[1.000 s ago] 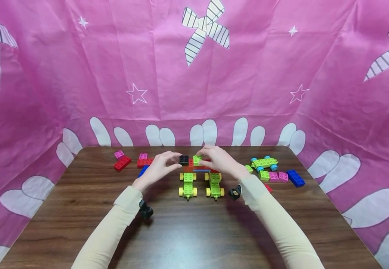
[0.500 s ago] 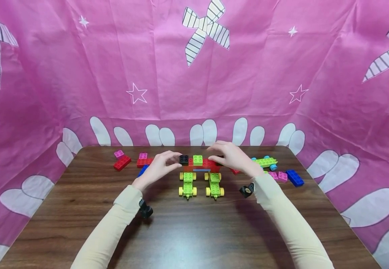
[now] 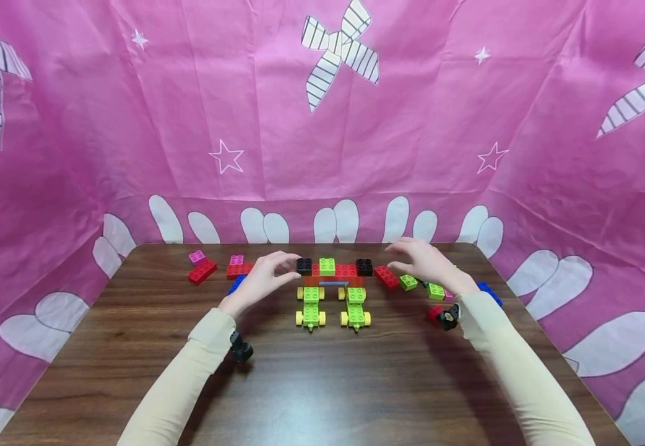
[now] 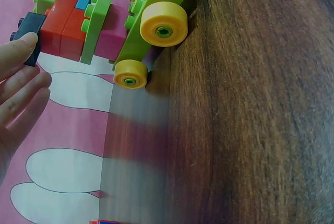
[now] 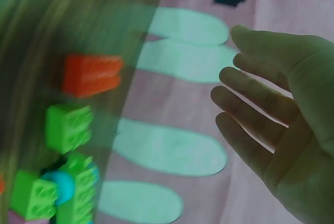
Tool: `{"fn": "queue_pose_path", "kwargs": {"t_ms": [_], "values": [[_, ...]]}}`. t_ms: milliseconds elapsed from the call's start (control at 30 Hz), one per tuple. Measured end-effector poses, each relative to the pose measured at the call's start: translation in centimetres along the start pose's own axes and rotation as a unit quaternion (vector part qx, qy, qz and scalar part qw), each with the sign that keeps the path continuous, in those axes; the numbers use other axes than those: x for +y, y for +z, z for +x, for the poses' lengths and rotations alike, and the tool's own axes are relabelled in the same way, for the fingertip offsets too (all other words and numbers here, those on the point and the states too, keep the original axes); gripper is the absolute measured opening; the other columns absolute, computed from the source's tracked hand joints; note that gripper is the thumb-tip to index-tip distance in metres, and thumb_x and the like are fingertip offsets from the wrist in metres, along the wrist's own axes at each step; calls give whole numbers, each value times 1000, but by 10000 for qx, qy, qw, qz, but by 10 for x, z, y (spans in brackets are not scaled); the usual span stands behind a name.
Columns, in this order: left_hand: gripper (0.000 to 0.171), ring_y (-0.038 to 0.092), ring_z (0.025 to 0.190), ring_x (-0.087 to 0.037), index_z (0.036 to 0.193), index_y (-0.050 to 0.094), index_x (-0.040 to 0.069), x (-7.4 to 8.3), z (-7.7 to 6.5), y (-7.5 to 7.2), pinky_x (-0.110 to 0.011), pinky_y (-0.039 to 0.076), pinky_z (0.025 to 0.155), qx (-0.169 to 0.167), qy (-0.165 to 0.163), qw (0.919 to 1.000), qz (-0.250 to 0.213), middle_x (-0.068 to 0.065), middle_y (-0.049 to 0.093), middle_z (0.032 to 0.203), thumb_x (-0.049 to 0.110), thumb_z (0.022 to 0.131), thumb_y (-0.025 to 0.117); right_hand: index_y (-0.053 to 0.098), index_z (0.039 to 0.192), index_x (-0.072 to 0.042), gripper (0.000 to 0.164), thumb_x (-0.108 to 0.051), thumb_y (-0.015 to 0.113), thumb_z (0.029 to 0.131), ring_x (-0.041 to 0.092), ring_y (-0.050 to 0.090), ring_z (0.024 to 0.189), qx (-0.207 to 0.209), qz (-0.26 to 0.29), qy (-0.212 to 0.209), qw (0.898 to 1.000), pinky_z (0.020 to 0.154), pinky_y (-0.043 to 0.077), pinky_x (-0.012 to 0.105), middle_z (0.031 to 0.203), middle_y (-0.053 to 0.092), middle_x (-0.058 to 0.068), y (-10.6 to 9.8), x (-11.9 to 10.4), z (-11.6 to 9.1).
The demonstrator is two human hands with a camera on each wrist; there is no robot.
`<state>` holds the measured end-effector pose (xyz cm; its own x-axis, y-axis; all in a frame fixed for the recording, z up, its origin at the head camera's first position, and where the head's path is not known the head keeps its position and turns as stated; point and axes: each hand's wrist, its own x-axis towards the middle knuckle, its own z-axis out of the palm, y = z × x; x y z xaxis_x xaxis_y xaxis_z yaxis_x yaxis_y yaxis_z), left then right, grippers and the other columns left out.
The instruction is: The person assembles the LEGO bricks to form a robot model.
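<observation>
A built brick toy stands mid-table: a red beam (image 3: 346, 270) rests across two lime wheeled bases with yellow wheels, (image 3: 311, 314) at left. A lime brick (image 3: 327, 267) sits on top, between a black brick (image 3: 304, 266) on the left end and another black brick (image 3: 364, 267) on the right end. My left hand (image 3: 264, 279) holds the left black brick between thumb and fingers; the left wrist view shows the thumb (image 4: 27, 42) against it. To the right, my right hand (image 3: 425, 263) hovers with nothing in it, fingers loosely spread above loose bricks.
A red brick (image 3: 386, 277), a lime brick (image 3: 408, 282) and another lime brick (image 3: 436, 291) lie at right, with a blue brick (image 3: 489, 293) partly behind the sleeve. More red (image 3: 202, 272), pink (image 3: 197, 256) and blue bricks lie at left. Pink cloth hangs around the table.
My right hand has moved right, away from the lime brick on the beam, past the right end, uncovering the right black brick. The left hand has stayed at the left black brick.
</observation>
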<state>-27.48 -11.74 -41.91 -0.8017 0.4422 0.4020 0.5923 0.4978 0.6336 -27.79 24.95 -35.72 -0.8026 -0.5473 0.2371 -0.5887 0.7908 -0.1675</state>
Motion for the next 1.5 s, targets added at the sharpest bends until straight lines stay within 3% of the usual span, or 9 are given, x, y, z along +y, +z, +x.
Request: {"fn": "queue_pose_path", "kwargs": {"t_ms": [400,767,900,1167,1400,1500], "values": [[38,66,95,-14,121,60,14,-2,-2,2,-35,55,87,-41,23,10000,-63,-1,65,106,25,86,68,64,114,-2,35,-14,72,81,31,62,103,-671,213,527,9961,87,51,47,111,67,16,32,39,-24],[37,66,93,-13,120,61,15,0,-2,1,-33,56,84,-47,-54,10000,-55,-1,66,107,25,85,68,62,118,-1,41,-14,72,81,32,61,106,-1014,368,813,9908,91,50,49,115,66,17,45,47,-32],[35,66,93,-13,119,62,15,-1,-2,1,-33,56,84,-19,-59,10000,-70,-1,66,105,26,85,68,63,117,-1,39,-14,72,81,30,61,103,-1019,433,836,9903,89,52,47,113,66,16,46,49,-34],[36,65,94,-12,119,61,16,-3,-2,2,-33,55,85,-23,-25,10000,-66,0,66,105,26,85,68,66,108,0,31,-8,72,79,20,62,82,-788,309,548,9949,72,54,36,101,69,14,45,52,-39],[36,65,93,-12,120,61,16,-4,-2,2,-33,55,85,-12,-16,10000,-53,0,66,105,26,85,68,66,109,1,34,-7,73,77,17,53,73,-873,305,648,9936,64,47,29,91,68,12,47,52,-40],[36,65,94,-12,119,61,16,-4,-2,3,-33,55,84,-19,-44,10000,-85,0,66,105,27,85,68,67,108,0,34,-6,74,75,16,54,75,-911,382,808,9918,67,50,30,91,68,10,49,51,-42]]}}
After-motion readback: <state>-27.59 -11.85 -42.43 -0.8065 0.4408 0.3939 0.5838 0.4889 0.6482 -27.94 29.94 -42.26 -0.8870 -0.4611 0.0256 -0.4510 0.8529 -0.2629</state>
